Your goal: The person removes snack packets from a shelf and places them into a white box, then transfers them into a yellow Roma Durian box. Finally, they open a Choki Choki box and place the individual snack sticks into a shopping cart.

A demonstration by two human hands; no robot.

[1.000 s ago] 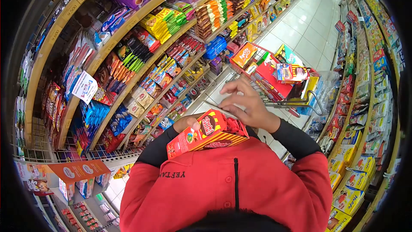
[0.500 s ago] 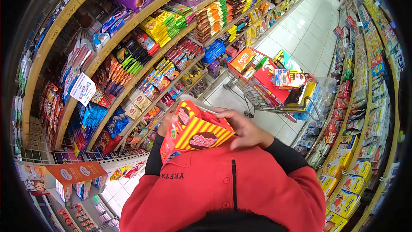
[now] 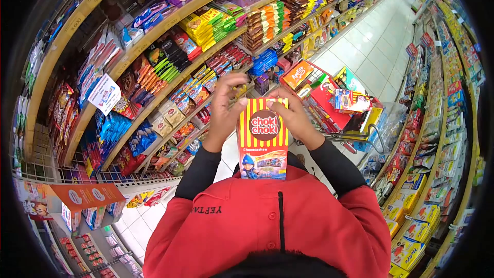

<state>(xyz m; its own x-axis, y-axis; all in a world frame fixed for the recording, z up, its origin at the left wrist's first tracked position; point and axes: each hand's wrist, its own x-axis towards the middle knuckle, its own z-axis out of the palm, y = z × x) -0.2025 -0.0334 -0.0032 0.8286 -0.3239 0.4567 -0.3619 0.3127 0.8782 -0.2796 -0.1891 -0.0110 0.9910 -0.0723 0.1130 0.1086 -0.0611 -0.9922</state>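
Observation:
A tall red and yellow striped choki choki box (image 3: 263,141) stands upright against the front of my red shirt, its printed face showing. My right hand (image 3: 292,118) grips the box's top right corner, thumb on the striped front. At the top left corner is my left hand (image 3: 226,108), its thumb near the edge and its fingers raised and spread. The inside and back of the box are hidden.
Ahead to the right stands a cart (image 3: 329,136) loaded with boxes, a red one (image 3: 327,105) among them. Snack shelves (image 3: 154,36) curve along the left; another shelf row (image 3: 432,149) lines the right. An orange display box (image 3: 85,195) sits lower left.
The box has turned from tilted to upright, with its front now showing. My left hand has come up off its side and spread its fingers. My right hand has moved up to the top corner.

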